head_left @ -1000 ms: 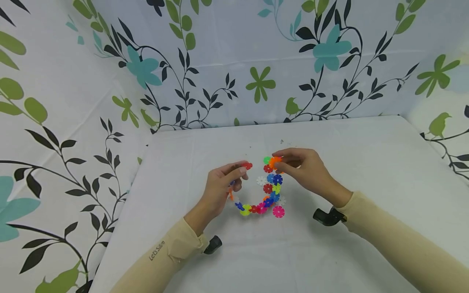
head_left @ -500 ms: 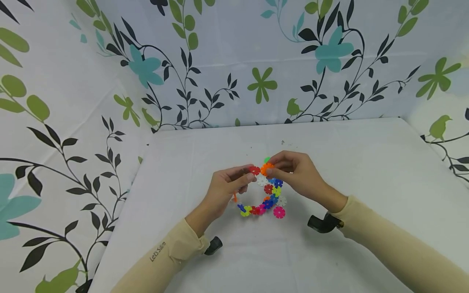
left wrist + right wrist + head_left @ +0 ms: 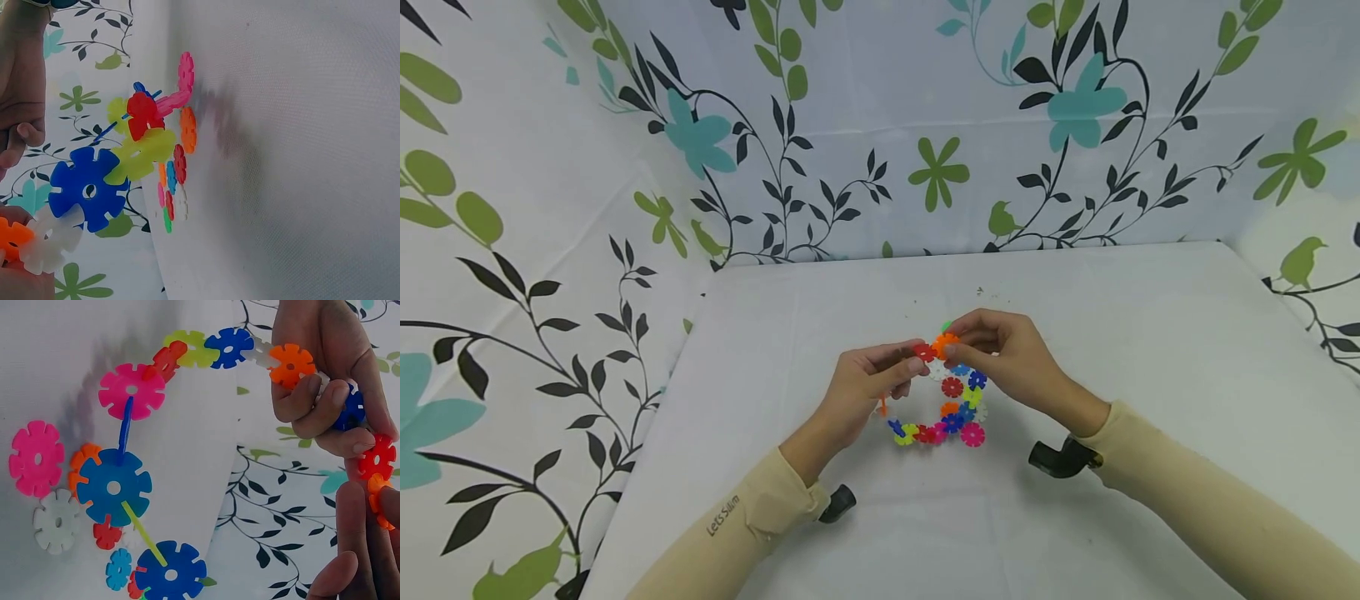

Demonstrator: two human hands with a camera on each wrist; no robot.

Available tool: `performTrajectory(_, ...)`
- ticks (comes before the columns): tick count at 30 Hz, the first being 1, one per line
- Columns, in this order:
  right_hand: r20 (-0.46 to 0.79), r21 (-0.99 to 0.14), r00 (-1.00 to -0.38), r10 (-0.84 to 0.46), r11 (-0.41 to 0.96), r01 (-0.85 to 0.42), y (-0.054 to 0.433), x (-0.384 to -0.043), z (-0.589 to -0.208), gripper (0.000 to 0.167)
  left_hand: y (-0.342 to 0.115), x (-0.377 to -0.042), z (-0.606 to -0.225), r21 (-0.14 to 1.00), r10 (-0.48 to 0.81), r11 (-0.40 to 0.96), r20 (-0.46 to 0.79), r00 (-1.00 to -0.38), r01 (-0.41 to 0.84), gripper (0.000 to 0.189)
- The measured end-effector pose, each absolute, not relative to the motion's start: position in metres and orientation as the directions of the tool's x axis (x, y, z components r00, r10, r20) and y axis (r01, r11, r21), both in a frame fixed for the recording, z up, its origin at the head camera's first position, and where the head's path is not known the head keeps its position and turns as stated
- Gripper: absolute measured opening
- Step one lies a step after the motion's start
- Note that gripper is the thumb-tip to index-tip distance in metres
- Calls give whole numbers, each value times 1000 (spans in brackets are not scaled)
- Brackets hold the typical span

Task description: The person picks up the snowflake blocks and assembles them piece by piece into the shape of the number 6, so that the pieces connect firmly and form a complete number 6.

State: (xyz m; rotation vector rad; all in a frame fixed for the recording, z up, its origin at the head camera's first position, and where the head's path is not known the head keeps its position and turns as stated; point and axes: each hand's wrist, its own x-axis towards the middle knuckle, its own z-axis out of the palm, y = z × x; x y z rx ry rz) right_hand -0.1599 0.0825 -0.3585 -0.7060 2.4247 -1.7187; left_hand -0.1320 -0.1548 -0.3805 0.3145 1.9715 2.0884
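Note:
A chain of bright slotted plastic discs, shaped like flowers, hangs in a loop below both hands; one blue disc (image 3: 228,348) is part of it. My left hand (image 3: 863,392) pinches the red disc (image 3: 923,352) between thumb and fingertips. Other chain discs, including a dark blue one (image 3: 350,411), run past its curled fingers. My right hand (image 3: 1011,354) pinches an orange disc (image 3: 946,343). In the right wrist view, this orange disc overlaps the lower edge of the red disc, the two sitting at an angle. Part of the chain near my right fingers is hidden.
Under and behind the loop, several loose discs lie on the white tabletop (image 3: 1150,333), among them a pink one (image 3: 973,434), a white one (image 3: 57,521) and a red one (image 3: 952,387). A leaf-patterned cloth (image 3: 850,108) hangs beyond the table's far edge.
My right hand has moved left with the orange disc, and my left hand slightly right with the red one. The two discs, apart a second ago, now meet and overlap.

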Motion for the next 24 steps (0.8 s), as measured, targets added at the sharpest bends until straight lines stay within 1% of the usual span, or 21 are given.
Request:
performTrajectory(9,212,-897,-895,-393,285,-338,82,-155,-357,18,-151,-133,-378,999,356,-37,-7,-934,-21,32)
performTrajectory(17,279,-891,-884,-375,241,-384,83,-151,-354,13,-146,-132,-372,997,365,-62,-24,-931,-50,36)
performTrajectory(24,243,-916,-888,-391,209,-343,85,-151,-358,18,-145,-130,-374,994,364,-54,-69,-929,-95,37)
